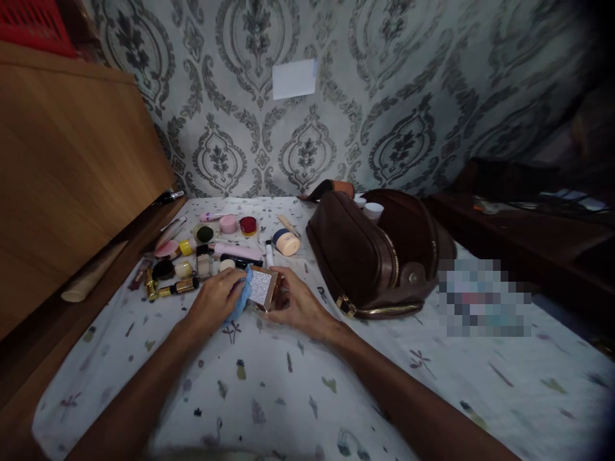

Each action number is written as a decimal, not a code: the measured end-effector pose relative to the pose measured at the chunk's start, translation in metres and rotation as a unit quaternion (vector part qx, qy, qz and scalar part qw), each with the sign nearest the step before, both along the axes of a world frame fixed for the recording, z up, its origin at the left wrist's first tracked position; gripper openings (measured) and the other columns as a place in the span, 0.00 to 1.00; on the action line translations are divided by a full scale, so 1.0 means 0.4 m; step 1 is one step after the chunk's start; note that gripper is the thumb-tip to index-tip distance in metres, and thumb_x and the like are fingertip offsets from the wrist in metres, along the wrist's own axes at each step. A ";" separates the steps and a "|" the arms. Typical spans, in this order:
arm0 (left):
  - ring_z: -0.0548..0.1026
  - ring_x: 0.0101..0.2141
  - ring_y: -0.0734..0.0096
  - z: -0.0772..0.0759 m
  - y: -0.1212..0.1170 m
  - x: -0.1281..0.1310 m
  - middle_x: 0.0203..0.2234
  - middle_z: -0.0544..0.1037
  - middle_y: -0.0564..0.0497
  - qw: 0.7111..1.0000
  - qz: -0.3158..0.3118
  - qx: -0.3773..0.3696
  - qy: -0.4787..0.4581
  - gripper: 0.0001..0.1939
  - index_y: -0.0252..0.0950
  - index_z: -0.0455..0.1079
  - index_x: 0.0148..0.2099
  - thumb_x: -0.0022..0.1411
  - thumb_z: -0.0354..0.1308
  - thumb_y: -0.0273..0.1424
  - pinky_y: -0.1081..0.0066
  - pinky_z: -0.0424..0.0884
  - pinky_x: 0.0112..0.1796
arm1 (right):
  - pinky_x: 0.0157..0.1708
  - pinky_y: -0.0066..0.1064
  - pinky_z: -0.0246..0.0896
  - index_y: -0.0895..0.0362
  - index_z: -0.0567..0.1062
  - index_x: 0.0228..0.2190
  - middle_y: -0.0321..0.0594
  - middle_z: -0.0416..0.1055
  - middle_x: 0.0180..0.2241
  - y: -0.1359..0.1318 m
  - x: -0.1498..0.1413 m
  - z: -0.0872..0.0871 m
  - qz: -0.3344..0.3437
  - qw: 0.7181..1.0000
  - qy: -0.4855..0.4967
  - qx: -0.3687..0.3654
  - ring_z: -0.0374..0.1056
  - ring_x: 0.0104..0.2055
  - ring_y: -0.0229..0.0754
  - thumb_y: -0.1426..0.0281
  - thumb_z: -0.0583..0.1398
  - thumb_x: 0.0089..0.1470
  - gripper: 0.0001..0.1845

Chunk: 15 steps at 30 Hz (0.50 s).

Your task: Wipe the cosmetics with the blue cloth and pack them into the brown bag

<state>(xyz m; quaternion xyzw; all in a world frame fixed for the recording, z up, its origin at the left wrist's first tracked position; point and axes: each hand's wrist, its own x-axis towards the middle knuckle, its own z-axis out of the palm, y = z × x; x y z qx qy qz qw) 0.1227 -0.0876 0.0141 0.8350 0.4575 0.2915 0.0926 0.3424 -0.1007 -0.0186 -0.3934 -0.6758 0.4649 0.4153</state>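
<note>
My right hand [302, 306] grips a square makeup compact [262, 286] by its right side; its lid is silver glitter with a gold-coloured rim. A blue cloth [239, 306] is pinched in my left hand [217, 296] and touches the compact's left edge. Just behind both hands lie several cosmetics: a black tube [245, 261], a long pink tube [237, 250], a small glass bottle [204, 262] and a cream-coloured jar with a dark blue lid [287, 242]. My left fingertips are partly hidden by the cloth.
An open brown bag [355, 250] with gold zips stands to the right, white-lidded containers [373, 211] inside. Left of the patterned sheet [269, 384] rises a wooden cabinet [72, 166]. A pink jar [229, 223] and a red jar [248, 225] sit farther back, near the wallpapered wall [307, 147].
</note>
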 end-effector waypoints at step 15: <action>0.72 0.30 0.65 0.055 -0.026 0.008 0.27 0.74 0.52 0.993 0.000 -0.107 0.047 0.08 0.39 0.65 0.32 0.63 0.49 0.32 0.68 0.63 0.33 | 0.40 0.39 0.66 0.54 0.62 0.42 0.39 0.71 0.38 -0.018 -0.026 0.032 -0.109 0.991 -0.072 -0.038 0.70 0.41 0.48 0.62 0.76 0.31 0.40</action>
